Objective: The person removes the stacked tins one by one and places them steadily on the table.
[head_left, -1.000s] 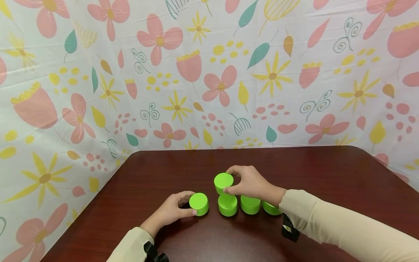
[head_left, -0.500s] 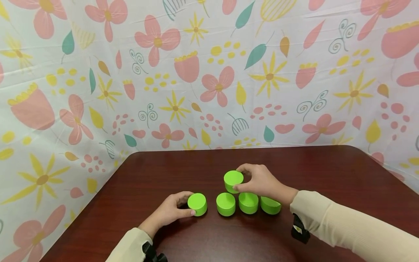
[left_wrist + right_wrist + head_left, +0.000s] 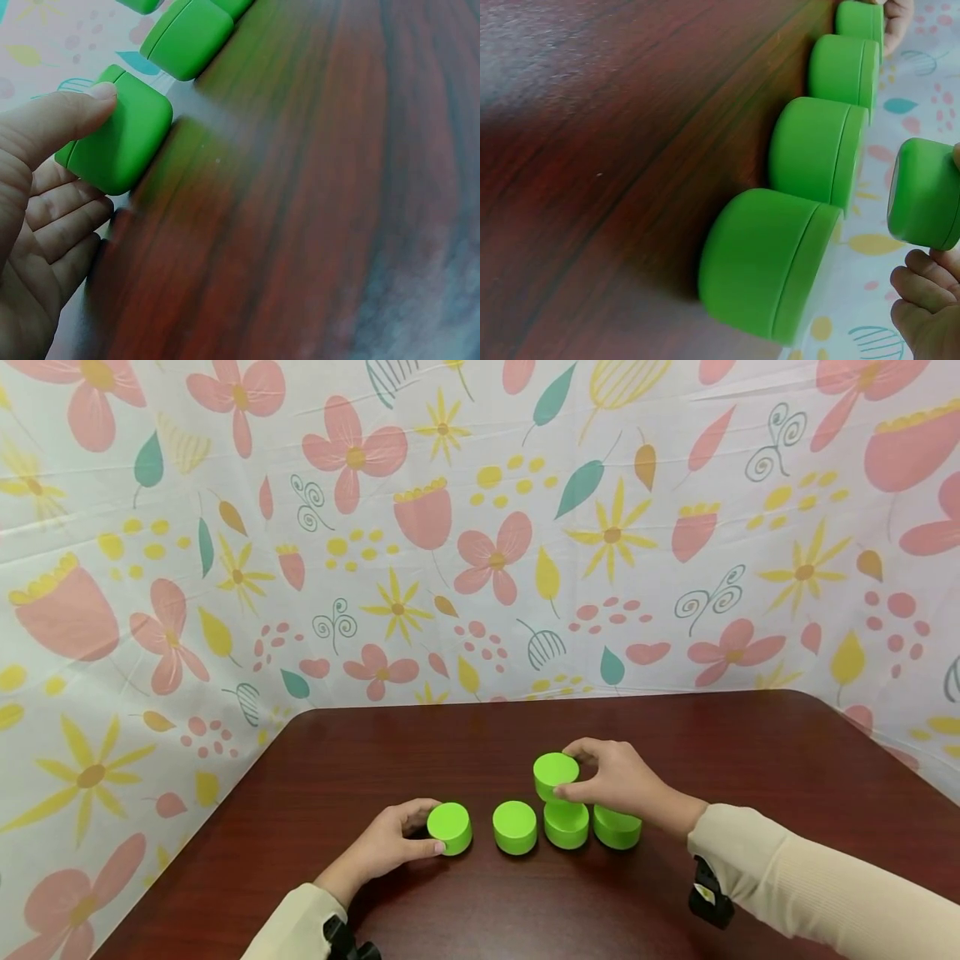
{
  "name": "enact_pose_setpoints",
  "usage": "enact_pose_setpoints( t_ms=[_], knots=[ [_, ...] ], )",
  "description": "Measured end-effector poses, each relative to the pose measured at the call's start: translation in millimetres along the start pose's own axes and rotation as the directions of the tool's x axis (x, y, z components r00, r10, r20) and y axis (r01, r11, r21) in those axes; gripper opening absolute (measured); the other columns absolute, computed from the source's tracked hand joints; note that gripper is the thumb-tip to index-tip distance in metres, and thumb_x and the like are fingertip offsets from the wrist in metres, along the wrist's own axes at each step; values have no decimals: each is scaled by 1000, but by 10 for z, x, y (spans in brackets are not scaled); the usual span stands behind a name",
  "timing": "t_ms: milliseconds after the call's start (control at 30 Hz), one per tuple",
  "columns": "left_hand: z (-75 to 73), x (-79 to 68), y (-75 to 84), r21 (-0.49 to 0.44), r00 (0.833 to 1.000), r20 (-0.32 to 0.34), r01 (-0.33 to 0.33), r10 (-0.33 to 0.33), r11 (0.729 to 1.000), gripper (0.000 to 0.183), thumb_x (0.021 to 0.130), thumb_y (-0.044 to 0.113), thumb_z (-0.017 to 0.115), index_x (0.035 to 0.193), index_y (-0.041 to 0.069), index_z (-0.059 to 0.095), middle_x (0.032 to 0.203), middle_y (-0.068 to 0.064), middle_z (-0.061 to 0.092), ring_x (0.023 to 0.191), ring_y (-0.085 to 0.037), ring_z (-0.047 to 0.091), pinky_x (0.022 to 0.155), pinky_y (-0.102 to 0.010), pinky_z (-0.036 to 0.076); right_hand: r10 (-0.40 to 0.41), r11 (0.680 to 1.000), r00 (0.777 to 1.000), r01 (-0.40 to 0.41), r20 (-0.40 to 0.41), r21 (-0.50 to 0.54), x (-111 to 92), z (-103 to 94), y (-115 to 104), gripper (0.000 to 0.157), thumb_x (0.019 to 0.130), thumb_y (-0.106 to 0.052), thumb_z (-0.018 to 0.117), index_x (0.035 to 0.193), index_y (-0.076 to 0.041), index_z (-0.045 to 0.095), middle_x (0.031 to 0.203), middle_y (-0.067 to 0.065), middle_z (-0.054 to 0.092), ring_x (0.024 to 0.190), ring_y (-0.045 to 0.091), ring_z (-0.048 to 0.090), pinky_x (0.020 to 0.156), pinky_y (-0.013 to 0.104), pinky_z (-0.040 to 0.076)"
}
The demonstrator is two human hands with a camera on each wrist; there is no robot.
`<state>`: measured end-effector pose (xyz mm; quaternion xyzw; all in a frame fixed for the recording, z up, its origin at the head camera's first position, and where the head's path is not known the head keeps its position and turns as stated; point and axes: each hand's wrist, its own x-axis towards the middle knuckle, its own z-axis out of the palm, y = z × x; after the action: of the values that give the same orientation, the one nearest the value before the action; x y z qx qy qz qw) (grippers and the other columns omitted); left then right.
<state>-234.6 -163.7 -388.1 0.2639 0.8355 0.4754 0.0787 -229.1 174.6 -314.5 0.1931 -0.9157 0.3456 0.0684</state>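
Note:
Several identical green round jars, each with a lid seam near the top, are in the head view. My left hand (image 3: 390,839) grips the leftmost jar (image 3: 450,831), which stands on the table, its thumb across the near side (image 3: 105,90). Held up in the air by my right hand (image 3: 622,777) is another jar (image 3: 555,775), between thumb and fingers. In the head view it overlaps the back of the middle jar (image 3: 567,831). The right wrist view shows the raised jar (image 3: 924,193) apart from the row below it.
To the right of the left-hand jar stands another jar (image 3: 514,831), and the rightmost jar (image 3: 617,833) ends the row, partly behind my right hand. The dark wooden table (image 3: 480,902) reaches back to a flower-printed cloth (image 3: 480,552).
My right hand has carried its jar rightward above the row, from over the second jar to over the middle one. The left hand keeps its grip on the leftmost jar. The view has shifted slightly.

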Motion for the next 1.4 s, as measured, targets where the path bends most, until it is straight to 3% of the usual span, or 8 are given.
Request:
enact_pose_setpoints(
  t_ms=[233,533,1400],
  knots=[
    [1,-16,28,-24,1000,1,13,-13,1000,49,81,20,72,124,5,55,117,-10,62,111,-25,57,94,-43,44,-7,1000,1000,7,-9,1,-63,-30,51,47,70,-35,78,105,-7,64,97,3,65,89,20,61,67,30,48],
    [1,-7,30,-28,1000,4,6,-6,1000,49,81,20,72,124,5,55,117,-9,62,111,-24,57,94,-41,44,29,999,999,-30,-29,-20,-121,-76,126,48,71,-35,78,106,-7,64,99,4,65,94,24,60,72,33,49],
    [1,-14,17,-9,1000,8,2,-2,1000,50,81,22,73,124,4,55,118,-9,62,113,-26,56,94,-40,44,140,989,985,-145,-105,-35,-396,-346,385,56,73,-40,77,111,-3,61,101,9,64,90,21,61,65,28,49]
  ],
)
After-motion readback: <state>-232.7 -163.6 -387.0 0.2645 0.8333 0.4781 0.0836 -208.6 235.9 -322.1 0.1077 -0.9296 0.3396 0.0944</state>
